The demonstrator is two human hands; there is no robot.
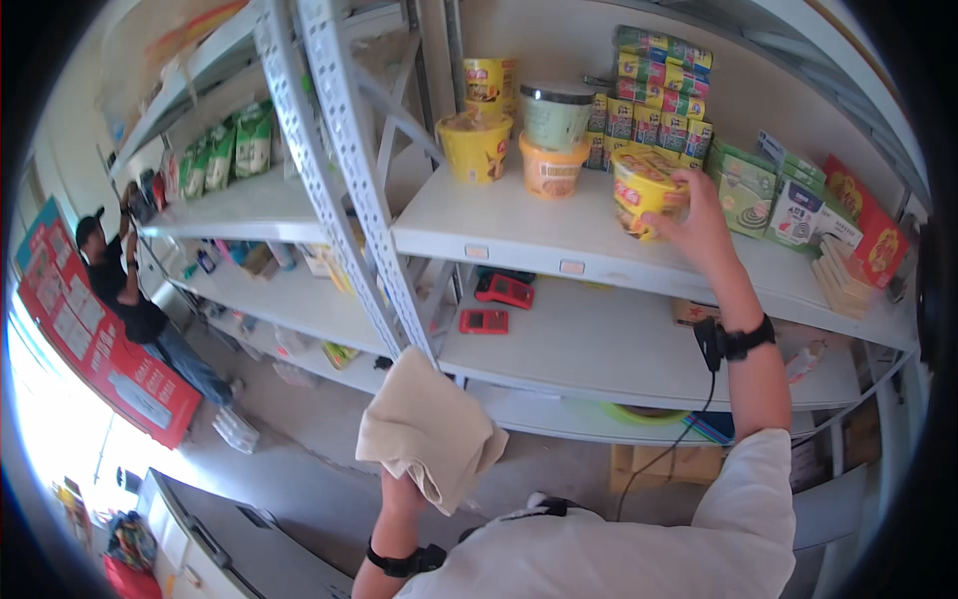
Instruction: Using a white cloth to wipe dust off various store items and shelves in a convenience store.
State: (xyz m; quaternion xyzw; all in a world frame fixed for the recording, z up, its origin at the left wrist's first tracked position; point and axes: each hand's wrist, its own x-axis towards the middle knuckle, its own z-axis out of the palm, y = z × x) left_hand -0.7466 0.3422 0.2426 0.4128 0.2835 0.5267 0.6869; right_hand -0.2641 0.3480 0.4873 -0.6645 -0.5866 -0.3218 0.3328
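My right hand (692, 213) grips a yellow instant-noodle tub (641, 196) from its right side, at the front part of the upper metal shelf (494, 217). In my left hand (403, 490) is a folded beige cloth (430, 427), held low in front of the shelf upright; it hides most of the fingers. Left of the gripped tub, a pale green tub with a dark lid (556, 118) rests on an orange tub (552, 168). Another yellow tub (474, 150) stands farther left, before more yellow tubs (490, 82).
Stacked colourful wrapped packs (662, 82) stand behind the tub, with green mosquito-coil boxes (745, 187) to the right. Red devices (505, 290) lie on the shelf below. A perforated metal upright (359, 165) divides the shelving. Another person (123, 288) stands at far left.
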